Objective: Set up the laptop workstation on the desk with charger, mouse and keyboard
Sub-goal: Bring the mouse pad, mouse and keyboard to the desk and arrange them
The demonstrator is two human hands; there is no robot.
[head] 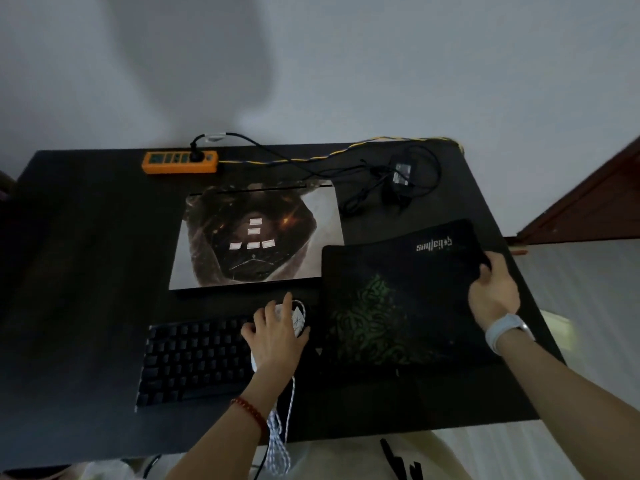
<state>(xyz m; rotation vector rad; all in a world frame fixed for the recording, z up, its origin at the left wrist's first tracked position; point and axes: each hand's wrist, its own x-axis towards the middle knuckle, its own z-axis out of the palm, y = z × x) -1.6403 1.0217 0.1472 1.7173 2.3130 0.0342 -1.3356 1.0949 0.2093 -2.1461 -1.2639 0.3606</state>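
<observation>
We see the left hand (277,336) curled over the white mouse (298,317), gripping it just off the right end of the black keyboard (194,358), its braided cable (278,441) trailing off the near edge of the desk (86,271), while the right hand (493,292) pinches the far right corner of the dark mouse pad (398,299), thumb on top. The closed laptop (256,237) lies flat behind the keyboard (the pad's corner just overlaps it), and we spot the charger (400,178) behind the pad, its lead plugged into the orange power strip (180,162) at the back edge
</observation>
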